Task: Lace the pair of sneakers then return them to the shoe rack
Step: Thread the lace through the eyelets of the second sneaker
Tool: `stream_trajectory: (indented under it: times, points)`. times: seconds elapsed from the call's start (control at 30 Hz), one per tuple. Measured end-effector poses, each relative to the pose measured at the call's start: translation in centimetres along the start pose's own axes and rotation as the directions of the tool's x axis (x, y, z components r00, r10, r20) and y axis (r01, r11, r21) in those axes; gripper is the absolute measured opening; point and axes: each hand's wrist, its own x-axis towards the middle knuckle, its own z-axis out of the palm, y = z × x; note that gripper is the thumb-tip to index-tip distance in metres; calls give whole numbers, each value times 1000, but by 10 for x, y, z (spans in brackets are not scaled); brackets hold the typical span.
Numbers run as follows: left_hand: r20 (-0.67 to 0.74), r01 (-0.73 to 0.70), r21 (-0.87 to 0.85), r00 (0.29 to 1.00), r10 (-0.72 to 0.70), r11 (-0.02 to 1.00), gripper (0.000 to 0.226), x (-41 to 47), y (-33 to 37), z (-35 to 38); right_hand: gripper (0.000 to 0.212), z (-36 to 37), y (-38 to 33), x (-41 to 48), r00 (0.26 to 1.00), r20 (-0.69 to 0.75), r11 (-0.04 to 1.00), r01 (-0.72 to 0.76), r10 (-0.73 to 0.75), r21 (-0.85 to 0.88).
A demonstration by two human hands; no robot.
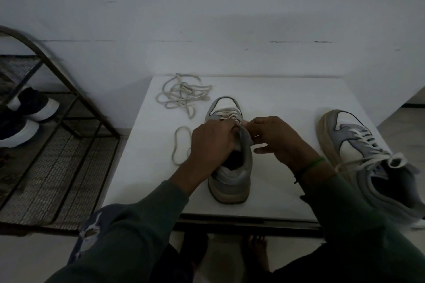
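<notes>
A grey and white sneaker (230, 181) stands on the white table (276, 99), toe pointing away from me. My left hand (212, 140) and my right hand (276, 140) meet over its tongue, fingers curled, pinching the cream lace near the upper eyelets. A loop of that lace (180, 145) trails on the table to the left. The second sneaker (372, 158), laced and tied with a bow, lies at the table's right edge.
A loose tangled lace (184, 95) lies at the table's back left. A dark metal shoe rack (57, 145) with mesh shelves stands on the left, holding dark shoes with white soles (30, 110). A white wall is behind the table.
</notes>
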Motion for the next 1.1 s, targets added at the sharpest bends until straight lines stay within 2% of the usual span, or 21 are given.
stream_trajectory:
  times: [0.17, 0.23, 0.27, 0.3, 0.33, 0.37, 0.4, 0.43, 0.5, 0.57, 0.6, 0.67, 0.7, 0.73, 0.77, 0.8, 0.83, 0.87, 0.93, 1.03, 1.1]
  points:
    - [-31, -43, 59, 999, 45, 997, 23, -2, 0, -2, 14, 10, -2, 2, 996, -79, 998, 51, -47, 42]
    - [-40, -31, 96, 999, 35, 995, 17, -3, -2, -5, 16, 3, -4, 7, 992, -125, 965, 63, -32, 256]
    - [-48, -20, 114, 999, 25, 993, 12, -3, -5, -5, 22, -7, -4, 11, 990, -144, 860, 69, 5, 505]
    - [-58, -7, 120, 998, 14, 993, 11, -4, -7, -4, 25, -23, -4, 15, 985, -167, 637, 106, 35, 764]
    - [-58, 7, 114, 998, 0, 994, 13, -5, -9, -4, 24, -42, -2, 21, 975, -215, 388, 176, 61, 905]
    - [-52, 11, 98, 999, -6, 995, 16, -6, -10, -4, 22, -59, 0, 25, 957, -284, 259, 260, 60, 930]
    - [-52, 4, 93, 999, 1, 996, 17, -6, -11, -2, 21, -69, 2, 24, 927, -374, 336, 341, 37, 878]
    - [-60, -12, 104, 998, 19, 995, 18, -7, -12, -2, 20, -71, 1, 22, 899, -437, 541, 376, -17, 752]
    - [-108, -48, 144, 992, 63, 988, 15, -6, -12, 1, 17, -54, -3, 16, 878, -413, 935, 326, -244, 142]
    - [-153, -60, 171, 984, 86, 983, 15, -6, -12, 1, 32, -29, -6, 11, 958, -45, 863, 234, -282, -447]
    - [-162, -59, 191, 983, 91, 980, 21, -6, -12, 1, 34, -21, -8, 8, 970, 104, 814, 241, -220, -529]
    - [-159, -49, 233, 983, 87, 971, 32, -8, -13, 0, 32, -24, -17, 6, 956, 165, 909, 282, -241, -307]
    - [-157, -41, 245, 984, 81, 969, 33, -10, -14, 0, 30, -35, -17, 8, 957, 50, 957, 287, -285, -41]
    - [-157, -28, 256, 985, 70, 966, 33, -11, -15, -1, 30, -52, -15, 12, 954, -142, 901, 297, -265, 317]
    - [-160, -7, 270, 986, 52, 963, 32, -11, -16, -1, 30, -69, -15, 16, 928, -330, 704, 350, -172, 618]
    - [-159, 19, 282, 987, 27, 959, 32, -10, -15, -1, 31, -86, -9, 21, 867, -497, 547, 438, -47, 713]
    - [-160, 45, 289, 987, 2, 956, 32, -10, -15, 0, 30, -99, 3, 26, 764, -642, 561, 501, 71, 659]
    - [-159, 68, 287, 987, -22, 955, 32, -10, -14, 1, 29, -109, 12, 31, 630, -772, 760, 459, 88, 461]
    - [-134, 105, 238, 988, -75, 966, 35, -10, -13, 1, 34, -108, 20, 37, 533, -842, 988, 151, -85, -5]
    - [13, 177, 76, 984, -178, 981, 44, -10, -17, -1, 38, -72, 23, 35, 710, -646, 856, -122, -278, -503]
    - [104, 228, -84, 970, -219, 970, 44, -10, -21, -4, 40, -52, 15, 32, 800, -446, 739, -4, -402, -674]
